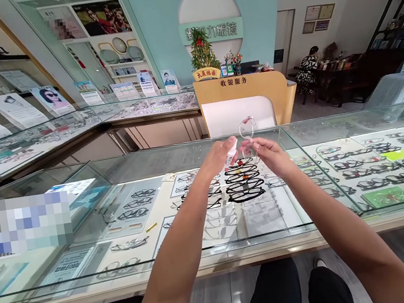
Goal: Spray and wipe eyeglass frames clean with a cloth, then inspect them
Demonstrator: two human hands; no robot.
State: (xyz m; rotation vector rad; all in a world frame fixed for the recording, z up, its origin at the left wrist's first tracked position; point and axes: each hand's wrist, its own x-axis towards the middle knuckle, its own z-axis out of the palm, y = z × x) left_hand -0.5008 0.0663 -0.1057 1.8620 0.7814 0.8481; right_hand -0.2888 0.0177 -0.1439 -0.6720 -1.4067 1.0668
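Note:
My left hand [218, 158] is closed around a small white bottle [231, 154], its thumb on the top. Most of the bottle is hidden by the fingers. In my right hand [271, 154] is a pair of clear-framed eyeglasses [248, 137], turned on end and pinched near the middle, close to the bottle. Both hands are above the glass display counter [209, 256]. Below them, several black-framed eyeglasses [245, 185] lie in a column, one behind another.
More eyeglasses [135, 213] rest inside the counter on both sides. A wooden cashier desk [280, 91] with a plant [202, 53] stands beyond. Display cards [52, 100] line the left case. Far right, a person [307, 71] sits at a dark table.

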